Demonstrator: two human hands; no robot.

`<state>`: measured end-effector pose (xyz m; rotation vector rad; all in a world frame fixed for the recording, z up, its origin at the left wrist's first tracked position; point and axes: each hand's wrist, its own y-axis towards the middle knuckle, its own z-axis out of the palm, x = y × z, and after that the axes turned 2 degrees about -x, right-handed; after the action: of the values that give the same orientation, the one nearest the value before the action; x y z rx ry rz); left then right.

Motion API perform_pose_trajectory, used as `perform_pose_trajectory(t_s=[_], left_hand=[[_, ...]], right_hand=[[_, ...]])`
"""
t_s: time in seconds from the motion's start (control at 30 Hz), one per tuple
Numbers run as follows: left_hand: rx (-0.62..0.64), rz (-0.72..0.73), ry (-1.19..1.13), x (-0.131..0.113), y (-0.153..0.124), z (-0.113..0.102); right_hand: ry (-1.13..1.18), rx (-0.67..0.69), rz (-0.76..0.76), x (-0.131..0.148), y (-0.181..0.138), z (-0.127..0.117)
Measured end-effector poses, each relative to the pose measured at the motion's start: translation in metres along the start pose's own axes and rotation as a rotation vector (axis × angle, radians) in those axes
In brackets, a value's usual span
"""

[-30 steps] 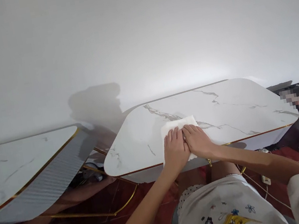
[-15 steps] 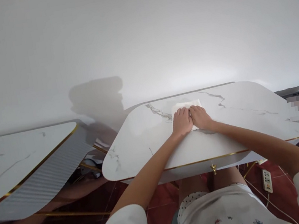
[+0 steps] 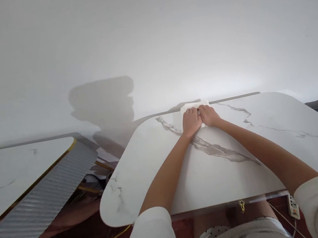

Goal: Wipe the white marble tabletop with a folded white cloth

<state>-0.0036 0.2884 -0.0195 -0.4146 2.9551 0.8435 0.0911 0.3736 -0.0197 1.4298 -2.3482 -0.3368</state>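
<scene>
My left hand (image 3: pixel 192 122) and my right hand (image 3: pixel 209 116) lie side by side on a folded white cloth (image 3: pixel 187 106), fingers bent over it and thumbs close together. They press it against the white marble-patterned tabletop (image 3: pixel 185 180), right at its far edge by the wall. The cloth's far part shows past my fingertips; the rest is hidden under my hands. Both forearms stretch straight out across the table.
A grey-white wall (image 3: pixel 164 44) rises behind the table. On the left stands a second marble-patterned table (image 3: pixel 32 170) with a gold edge and ribbed side. A small gold knob (image 3: pixel 242 205) hangs at the front edge, and a power strip (image 3: pixel 293 207) sits below right.
Both hands have slid the cloth away from me, from the middle of the tabletop to its far edge. My arms are straighter, and the view has come closer over the table.
</scene>
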Motion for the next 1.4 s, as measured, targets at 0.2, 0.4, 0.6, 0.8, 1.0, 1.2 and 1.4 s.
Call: perform_pose_trajectory(t_s=[0.2,0.4,0.6,0.8,1.0,1.2,1.4], left_hand=[[-0.035,-0.025,0.01,0.011,0.021,0.014],[-0.024,-0.083,0.022,0.005,0.034,0.018],[-0.021,-0.086,0.01,-0.007,0.033,0.017],[-0.019,-0.039,-0.01,-0.02,0.025,0.018],[-0.016,0.0,-0.029,-0.031,0.007,0.012],[-0.002,0.019,-0.031,-0.04,-0.017,-0.003],[0.03,0.051,-0.022,-0.05,-0.046,-0.02]], right_hand=[[0.002,0.001,-0.006,-0.011,0.024,0.006],[0.009,0.03,-0.023,-0.025,0.037,0.008],[0.001,0.021,-0.044,-0.032,0.03,0.004],[-0.027,-0.009,-0.022,-0.037,0.01,-0.003],[-0.04,-0.012,0.019,-0.029,-0.015,-0.009],[-0.038,-0.023,0.056,-0.008,-0.044,-0.02],[-0.006,-0.051,0.08,0.012,-0.075,-0.028]])
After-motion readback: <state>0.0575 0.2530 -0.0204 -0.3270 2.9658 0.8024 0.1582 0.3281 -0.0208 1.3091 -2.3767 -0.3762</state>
